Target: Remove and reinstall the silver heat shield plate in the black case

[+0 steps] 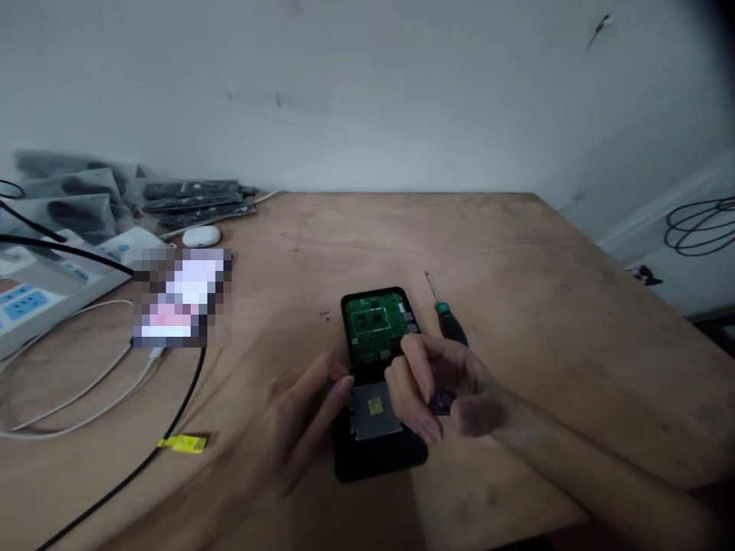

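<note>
An opened black device case (379, 459) lies in front of me, its two halves end to end. The far half holds a green circuit board (367, 321); the near half carries a grey metal plate (359, 425) with a yellowish square pad (375, 406) on it. My left hand (304, 409) is closed at the plate's left edge, thumb and index finger pinched together; whatever is between them is hidden. Above the plate's right side, my right hand (442, 383) curls around a small, dark purple, glossy piece (442, 402) whose kind I cannot make out.
A screwdriver (453, 325) with a green and black handle lies right of the case. Several tiny screws (325, 314) rest to its left. At the left are a lit phone (189, 291), a white earbud case (200, 236), a power strip (51, 306), cables and bagged items (195, 200).
</note>
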The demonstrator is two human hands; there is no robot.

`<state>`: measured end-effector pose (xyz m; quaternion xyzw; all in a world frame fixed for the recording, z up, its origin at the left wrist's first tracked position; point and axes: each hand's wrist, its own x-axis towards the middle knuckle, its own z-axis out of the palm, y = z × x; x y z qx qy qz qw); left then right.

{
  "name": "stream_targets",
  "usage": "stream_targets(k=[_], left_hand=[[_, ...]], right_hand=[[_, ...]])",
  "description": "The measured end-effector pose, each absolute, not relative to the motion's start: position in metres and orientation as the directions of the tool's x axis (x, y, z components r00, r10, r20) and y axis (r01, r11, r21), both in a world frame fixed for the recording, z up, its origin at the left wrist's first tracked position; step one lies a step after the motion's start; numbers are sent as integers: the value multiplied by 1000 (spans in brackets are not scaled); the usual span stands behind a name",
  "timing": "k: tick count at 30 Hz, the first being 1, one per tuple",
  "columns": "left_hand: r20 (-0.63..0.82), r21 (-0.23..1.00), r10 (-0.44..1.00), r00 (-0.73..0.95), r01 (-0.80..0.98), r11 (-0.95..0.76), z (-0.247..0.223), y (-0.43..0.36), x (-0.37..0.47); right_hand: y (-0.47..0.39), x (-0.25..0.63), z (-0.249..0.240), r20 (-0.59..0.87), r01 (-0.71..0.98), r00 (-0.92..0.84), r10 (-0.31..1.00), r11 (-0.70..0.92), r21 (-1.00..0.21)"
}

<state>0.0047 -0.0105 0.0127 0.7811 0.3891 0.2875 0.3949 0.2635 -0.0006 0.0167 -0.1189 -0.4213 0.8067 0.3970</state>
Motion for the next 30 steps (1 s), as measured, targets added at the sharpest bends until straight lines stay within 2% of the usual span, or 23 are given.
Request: stream_targets(k=[4, 13, 22, 30], left_hand=[[125, 827, 853, 507, 422, -372, 10, -10, 5], [114, 865, 873, 475, 384, -322, 9, -11, 6], [123, 853, 870, 478, 398, -339, 13, -10, 7], [120, 829, 854, 507, 422, -367, 10, -9, 6]], right_hand=[[-1, 264, 17, 145, -540, -664, 734, -336, -772], [2, 267, 21, 177, -472, -632, 754, -194, -860], [-2, 265, 20, 141, -529, -665, 733, -330, -782], [-1, 267, 24, 149, -486, -629, 763, -236, -842]])
